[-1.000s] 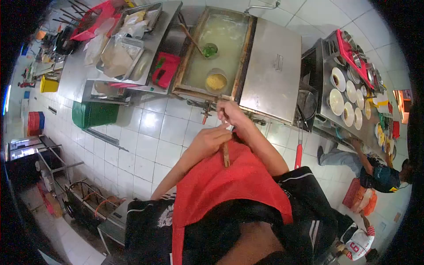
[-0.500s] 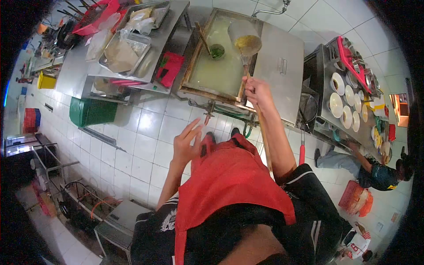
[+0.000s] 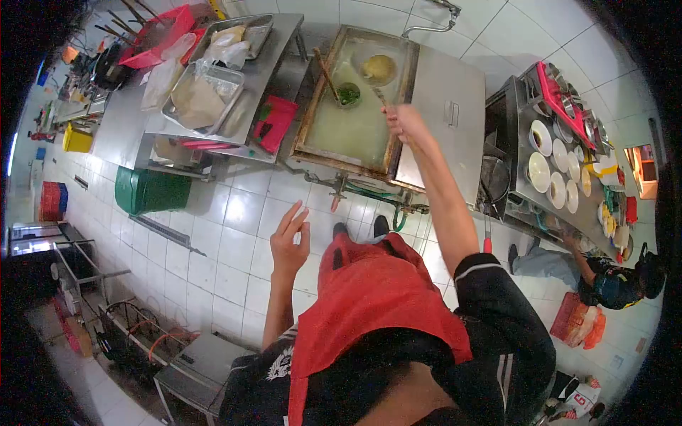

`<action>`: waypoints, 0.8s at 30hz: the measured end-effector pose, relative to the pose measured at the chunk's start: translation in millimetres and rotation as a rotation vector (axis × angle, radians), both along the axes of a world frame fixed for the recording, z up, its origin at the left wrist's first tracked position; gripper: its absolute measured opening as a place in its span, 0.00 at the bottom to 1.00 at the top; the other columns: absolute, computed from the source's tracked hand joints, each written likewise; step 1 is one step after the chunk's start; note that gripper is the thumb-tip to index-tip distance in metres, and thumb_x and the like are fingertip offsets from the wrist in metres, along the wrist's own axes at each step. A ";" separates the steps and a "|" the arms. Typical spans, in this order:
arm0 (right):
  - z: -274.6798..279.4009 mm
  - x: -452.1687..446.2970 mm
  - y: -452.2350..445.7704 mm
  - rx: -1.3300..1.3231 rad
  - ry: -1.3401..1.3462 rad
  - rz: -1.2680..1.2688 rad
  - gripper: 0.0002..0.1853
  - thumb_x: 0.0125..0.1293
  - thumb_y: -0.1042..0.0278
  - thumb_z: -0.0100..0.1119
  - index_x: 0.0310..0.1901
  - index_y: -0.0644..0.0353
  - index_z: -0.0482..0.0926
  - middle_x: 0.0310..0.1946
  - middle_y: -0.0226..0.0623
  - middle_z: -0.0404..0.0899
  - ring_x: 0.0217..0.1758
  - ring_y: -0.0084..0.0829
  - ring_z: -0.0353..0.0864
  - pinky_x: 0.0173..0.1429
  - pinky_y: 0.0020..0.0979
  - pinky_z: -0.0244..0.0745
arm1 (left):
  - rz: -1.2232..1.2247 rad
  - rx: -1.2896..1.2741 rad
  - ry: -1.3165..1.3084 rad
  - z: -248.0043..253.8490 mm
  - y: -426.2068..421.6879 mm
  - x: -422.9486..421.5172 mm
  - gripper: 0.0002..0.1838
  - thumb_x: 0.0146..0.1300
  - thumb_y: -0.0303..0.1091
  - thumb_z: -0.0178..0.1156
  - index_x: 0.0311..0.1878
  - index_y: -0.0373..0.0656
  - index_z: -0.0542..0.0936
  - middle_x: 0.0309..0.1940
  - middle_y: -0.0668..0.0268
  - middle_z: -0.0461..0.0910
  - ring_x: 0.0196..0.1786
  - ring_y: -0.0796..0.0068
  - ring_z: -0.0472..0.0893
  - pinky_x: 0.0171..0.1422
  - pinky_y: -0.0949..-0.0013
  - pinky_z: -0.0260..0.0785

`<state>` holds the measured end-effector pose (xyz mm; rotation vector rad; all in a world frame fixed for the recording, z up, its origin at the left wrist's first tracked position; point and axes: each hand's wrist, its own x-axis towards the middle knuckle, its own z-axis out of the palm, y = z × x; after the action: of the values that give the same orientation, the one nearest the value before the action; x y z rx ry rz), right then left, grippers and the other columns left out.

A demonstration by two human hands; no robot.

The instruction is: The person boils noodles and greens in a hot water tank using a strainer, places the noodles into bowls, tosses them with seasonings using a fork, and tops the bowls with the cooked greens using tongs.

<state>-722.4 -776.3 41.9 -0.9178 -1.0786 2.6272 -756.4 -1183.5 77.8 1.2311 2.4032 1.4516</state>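
Note:
My right hand (image 3: 408,126) is closed round the wooden handle of a strainer basket (image 3: 379,69) that holds yellow noodles. The basket sits in the cloudy liquid near the far right of the rectangular boiling vat (image 3: 305,142). A second strainer with green leaves (image 3: 348,94) rests in the vat to its left, its wooden handle (image 3: 325,71) leaning on the left rim. My left hand (image 3: 290,241) is raised over the floor on the near side, fingers apart, holding nothing.
A metal lid (image 3: 447,106) lies right of the vat. Bowls (image 3: 539,172) stand on the right counter, where a person (image 3: 611,280) works. At left are metal trays (image 3: 206,99), a pink bin (image 3: 275,124) and a green bin (image 3: 153,192). A faucet (image 3: 433,30) is on the wall.
The noodle strainer has gone from the vat's near end to its far right, lifted on the way and lowered again. My left hand has let go of the handle and moved left.

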 end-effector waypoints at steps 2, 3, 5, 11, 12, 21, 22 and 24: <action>27.0 -11.9 9.9 0.142 -0.183 0.067 0.17 0.70 0.64 0.46 0.53 0.69 0.68 0.21 0.24 0.66 0.15 0.15 0.61 0.11 0.19 0.51 | -0.011 -0.026 0.011 1.1 1.1 3.3 0.15 0.57 0.19 0.60 0.49 0.40 0.81 0.55 0.56 0.78 0.38 0.66 0.85 0.39 0.70 0.78; 10.9 -16.3 22.4 0.100 -0.130 0.069 0.17 0.70 0.63 0.46 0.53 0.68 0.68 0.21 0.23 0.66 0.15 0.14 0.61 0.11 0.19 0.51 | 0.007 -0.030 0.023 0.8 0.8 5.0 0.15 0.57 0.20 0.60 0.49 0.40 0.81 0.55 0.56 0.78 0.38 0.66 0.85 0.39 0.70 0.78; -12.5 -25.0 37.5 0.018 -0.017 0.080 0.18 0.71 0.61 0.46 0.54 0.66 0.69 0.22 0.23 0.66 0.15 0.14 0.62 0.12 0.18 0.51 | 0.053 -0.035 0.052 -0.3 1.1 9.1 0.15 0.58 0.20 0.59 0.49 0.40 0.81 0.55 0.56 0.78 0.37 0.66 0.85 0.38 0.70 0.78; -21.9 -14.5 50.4 0.163 0.131 0.187 0.12 0.66 0.62 0.54 0.41 0.62 0.79 0.23 0.26 0.74 0.17 0.19 0.66 0.15 0.22 0.56 | 0.237 -0.099 0.039 1.9 10.5 40.4 0.15 0.57 0.19 0.59 0.48 0.37 0.81 0.56 0.56 0.77 0.33 0.69 0.84 0.38 0.71 0.78; -17.9 -9.9 45.0 0.152 0.045 0.206 0.13 0.67 0.61 0.52 0.44 0.63 0.77 0.23 0.25 0.72 0.16 0.18 0.65 0.15 0.21 0.56 | 0.245 -0.085 0.021 2.9 20.4 47.6 0.14 0.57 0.19 0.59 0.48 0.38 0.81 0.56 0.55 0.77 0.33 0.70 0.84 0.39 0.70 0.78; 19.5 150.2 99.6 0.296 -0.155 0.153 0.12 0.63 0.63 0.51 0.32 0.61 0.81 0.16 0.23 0.69 0.13 0.16 0.61 0.13 0.23 0.52 | 0.023 -0.115 0.073 4.0 121.5 91.2 0.14 0.57 0.18 0.59 0.48 0.35 0.80 0.55 0.51 0.77 0.33 0.70 0.84 0.34 0.74 0.76; 33.5 182.5 106.1 0.262 -0.120 0.086 0.12 0.63 0.64 0.50 0.33 0.60 0.81 0.16 0.21 0.69 0.12 0.16 0.60 0.13 0.24 0.52 | -0.002 -0.141 0.076 5.6 133.3 95.0 0.12 0.58 0.19 0.59 0.47 0.34 0.80 0.55 0.51 0.77 0.34 0.70 0.84 0.34 0.74 0.76; 75.0 255.6 120.1 0.471 -0.272 -0.083 0.12 0.63 0.65 0.51 0.36 0.64 0.82 0.16 0.24 0.69 0.13 0.17 0.60 0.14 0.24 0.53 | -0.072 -0.145 0.045 7.7 151.4 100.0 0.12 0.59 0.20 0.59 0.47 0.35 0.80 0.55 0.52 0.77 0.36 0.69 0.84 0.34 0.73 0.76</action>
<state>-466.8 -656.2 116.9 -1.1863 -1.5902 2.0763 -656.4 -1032.1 85.5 1.3143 2.4166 1.2195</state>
